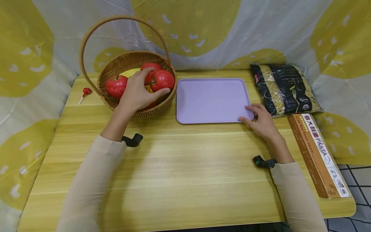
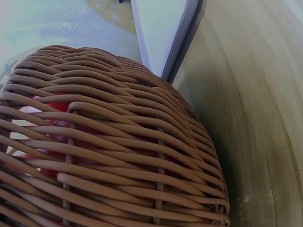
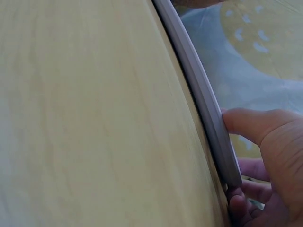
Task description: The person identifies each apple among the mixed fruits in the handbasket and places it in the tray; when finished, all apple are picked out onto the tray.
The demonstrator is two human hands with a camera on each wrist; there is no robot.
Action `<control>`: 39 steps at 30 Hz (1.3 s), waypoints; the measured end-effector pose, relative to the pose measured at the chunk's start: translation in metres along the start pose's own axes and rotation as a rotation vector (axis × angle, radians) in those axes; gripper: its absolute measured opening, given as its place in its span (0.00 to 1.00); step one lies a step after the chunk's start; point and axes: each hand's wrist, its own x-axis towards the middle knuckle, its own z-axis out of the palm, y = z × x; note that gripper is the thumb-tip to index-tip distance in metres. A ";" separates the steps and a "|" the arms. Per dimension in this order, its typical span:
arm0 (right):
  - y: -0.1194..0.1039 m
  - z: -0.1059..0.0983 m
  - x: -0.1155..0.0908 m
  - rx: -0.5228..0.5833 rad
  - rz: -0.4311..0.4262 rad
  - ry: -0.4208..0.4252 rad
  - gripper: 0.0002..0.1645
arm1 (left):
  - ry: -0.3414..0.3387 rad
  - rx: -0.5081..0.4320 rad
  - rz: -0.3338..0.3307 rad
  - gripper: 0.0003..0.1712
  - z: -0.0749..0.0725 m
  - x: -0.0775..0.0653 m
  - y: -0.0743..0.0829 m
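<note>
A wicker basket (image 1: 155, 111) with a tall handle holds several red apples (image 1: 163, 80) and a yellow banana (image 1: 129, 72). Over the fruit, my left hand (image 1: 139, 91) spreads its thumb and fingers about the apple at the basket's right side; whether they press on it is hard to see. The left wrist view shows the woven basket side (image 2: 113, 151), not the hand. My right hand (image 1: 261, 120) pinches the near right corner of a flat lilac tray (image 1: 213, 100). In the right wrist view, the thumb (image 3: 251, 120) touches the tray's rim (image 3: 206, 99).
A black pasta bag (image 1: 285, 88) lies at the back right, and a long pasta box (image 1: 321, 158) is along the right edge. Left of the basket is a small red-topped item (image 1: 86, 92) with a white stem. A patterned yellow and white cloth (image 1: 185, 29) hangs behind.
</note>
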 end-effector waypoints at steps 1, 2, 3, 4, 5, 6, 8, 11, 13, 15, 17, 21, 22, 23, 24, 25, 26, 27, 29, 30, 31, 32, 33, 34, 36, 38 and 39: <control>0.000 0.001 0.000 0.001 0.001 0.002 0.42 | -0.007 -0.001 0.000 0.55 0.000 0.001 -0.001; 0.000 0.001 0.000 0.004 -0.001 0.003 0.42 | -0.015 -0.001 0.002 0.56 0.000 0.001 -0.001; 0.000 0.002 0.000 0.006 -0.001 0.007 0.42 | -0.023 -0.002 0.004 0.56 0.001 0.002 -0.002; 0.000 0.002 0.000 0.009 0.000 0.012 0.42 | -0.033 -0.002 0.003 0.56 0.001 0.003 -0.003; 0.000 0.003 -0.001 0.013 0.002 0.018 0.42 | -0.041 0.000 0.006 0.57 0.001 0.003 -0.003; 0.000 0.004 -0.001 0.020 0.005 0.025 0.41 | -0.049 0.004 0.005 0.57 0.001 0.004 -0.003; 0.000 0.006 -0.001 0.032 0.014 0.039 0.41 | -0.062 0.014 0.007 0.58 0.002 0.006 -0.003; 0.000 0.009 -0.002 0.051 0.025 0.063 0.39 | -0.080 0.027 -0.002 0.59 0.002 0.008 -0.002; 0.000 0.011 -0.003 0.054 0.024 0.083 0.37 | -0.097 0.033 -0.019 0.59 0.003 0.009 0.000; 0.001 0.014 -0.003 0.052 0.011 0.109 0.34 | -0.117 0.035 -0.035 0.60 0.003 0.010 0.001; 0.001 0.016 -0.003 0.048 -0.009 0.141 0.31 | -0.134 0.035 -0.047 0.61 0.003 0.012 0.003; 0.001 0.019 -0.003 0.053 -0.043 0.193 0.27 | -0.145 0.040 -0.043 0.61 0.004 0.013 0.006; 0.001 0.019 -0.003 0.056 -0.047 0.201 0.27 | -0.141 0.042 -0.041 0.61 0.004 0.014 0.006; 0.000 0.019 -0.002 0.059 -0.048 0.205 0.27 | -0.134 0.046 -0.039 0.61 0.004 0.013 0.006; 0.000 0.019 -0.002 0.060 -0.048 0.209 0.27 | -0.124 0.051 -0.038 0.61 0.004 0.013 0.006; 0.000 0.019 -0.002 0.060 -0.048 0.211 0.27 | -0.113 0.053 -0.036 0.60 0.004 0.013 0.006; 0.000 0.019 -0.002 0.059 -0.047 0.213 0.27 | -0.104 0.053 -0.040 0.60 0.004 0.013 0.006; 0.000 0.018 -0.002 0.059 -0.047 0.213 0.27 | -0.095 0.053 -0.044 0.60 0.005 0.012 0.006; 0.000 0.018 -0.001 0.060 -0.045 0.212 0.28 | -0.083 0.049 -0.058 0.59 0.004 0.011 0.007; 0.001 0.018 0.000 0.059 -0.044 0.211 0.28 | -0.080 0.046 -0.066 0.59 0.004 0.011 0.007; 0.001 0.018 0.000 0.060 -0.043 0.210 0.28 | -0.075 0.042 -0.072 0.58 0.004 0.010 0.007; 0.001 0.018 0.000 0.061 -0.043 0.209 0.28 | -0.067 0.037 -0.077 0.58 0.004 0.010 0.008; 0.002 0.018 0.000 0.063 -0.042 0.208 0.28 | -0.053 0.026 -0.076 0.57 0.004 0.009 0.009; 0.002 0.018 0.000 0.064 -0.041 0.207 0.28 | -0.036 0.014 -0.073 0.56 0.004 0.009 0.009; 0.003 0.018 0.000 0.066 -0.040 0.206 0.28 | 0.005 -0.010 -0.057 0.55 0.004 0.007 0.010; 0.003 0.018 0.000 0.067 -0.040 0.205 0.28 | 0.052 -0.034 -0.030 0.53 0.004 0.006 0.011; 0.004 0.018 0.000 0.067 -0.040 0.206 0.28 | 0.071 -0.042 -0.018 0.53 0.004 0.006 0.012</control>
